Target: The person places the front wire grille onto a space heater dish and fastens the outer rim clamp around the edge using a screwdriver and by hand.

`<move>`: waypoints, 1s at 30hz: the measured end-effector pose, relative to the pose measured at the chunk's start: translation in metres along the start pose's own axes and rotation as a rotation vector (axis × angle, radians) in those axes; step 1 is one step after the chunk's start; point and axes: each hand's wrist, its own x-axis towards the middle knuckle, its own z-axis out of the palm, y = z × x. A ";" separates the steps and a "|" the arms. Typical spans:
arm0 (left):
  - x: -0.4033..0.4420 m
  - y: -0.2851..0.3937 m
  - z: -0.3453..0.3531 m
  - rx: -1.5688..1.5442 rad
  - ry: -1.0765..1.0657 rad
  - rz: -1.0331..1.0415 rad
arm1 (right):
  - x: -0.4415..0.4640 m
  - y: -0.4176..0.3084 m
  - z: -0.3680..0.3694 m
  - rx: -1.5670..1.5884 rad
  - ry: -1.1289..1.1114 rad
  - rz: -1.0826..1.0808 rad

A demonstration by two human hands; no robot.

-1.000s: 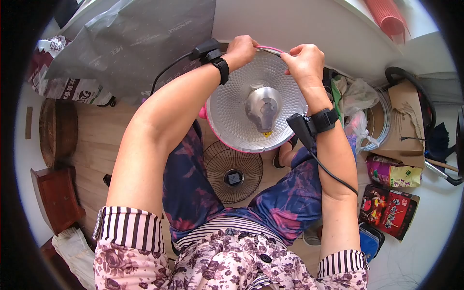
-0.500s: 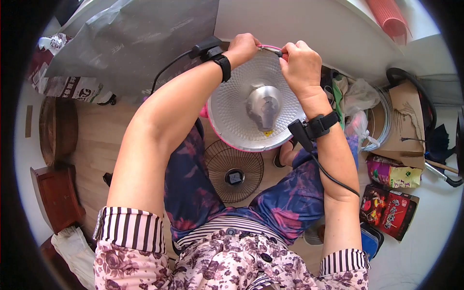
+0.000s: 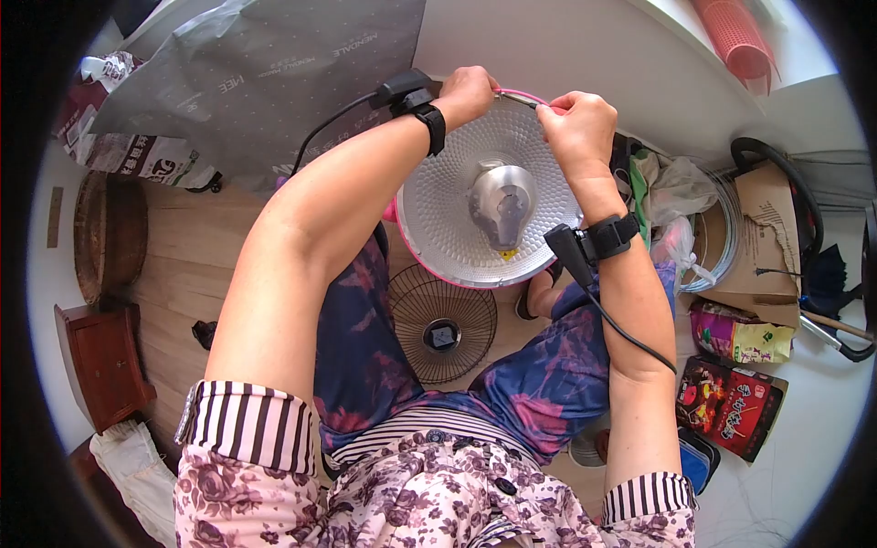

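Note:
A round silver dish heater (image 3: 438,196) with a pink rim stands in front of me, a metal cover at its centre. My left hand (image 3: 469,94) is closed at the top of the rim; its fingertips are partly hidden. Just right of it, my right hand (image 3: 581,128) pinches a small screwdriver (image 3: 539,105) with a red handle, its dark shaft pointing left at the rim. Below the dish, the round wire guard (image 3: 442,324) lies on the floor between my legs.
A grey plastic sheet (image 3: 247,91) hangs at the upper left. Along the right are a torn cardboard box (image 3: 763,237), coiled tubing, plastic bags and a red printed box (image 3: 731,406). A wooden tub (image 3: 114,237) and a red-brown wooden box (image 3: 105,365) stand left.
The view has shifted slightly. My right hand has turned and its fingers have changed their hold on the screwdriver; my left hand stays at the rim.

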 end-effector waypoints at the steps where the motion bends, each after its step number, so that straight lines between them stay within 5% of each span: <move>1: -0.001 0.000 0.000 0.001 0.002 0.005 | 0.001 0.000 0.001 0.013 0.002 0.029; 13: -0.006 -0.001 -0.002 0.007 0.043 0.100 | 0.004 0.004 0.006 0.083 -0.010 0.100; 19: -0.008 0.003 -0.008 -0.096 -0.058 -0.004 | 0.001 -0.003 0.002 -0.115 -0.044 -0.067; 25: -0.019 0.000 -0.006 0.077 0.240 0.252 | 0.009 0.001 -0.018 -0.081 0.004 0.059; 30: -0.016 0.003 -0.008 0.065 0.208 0.342 | 0.013 0.012 -0.018 -0.015 0.044 0.136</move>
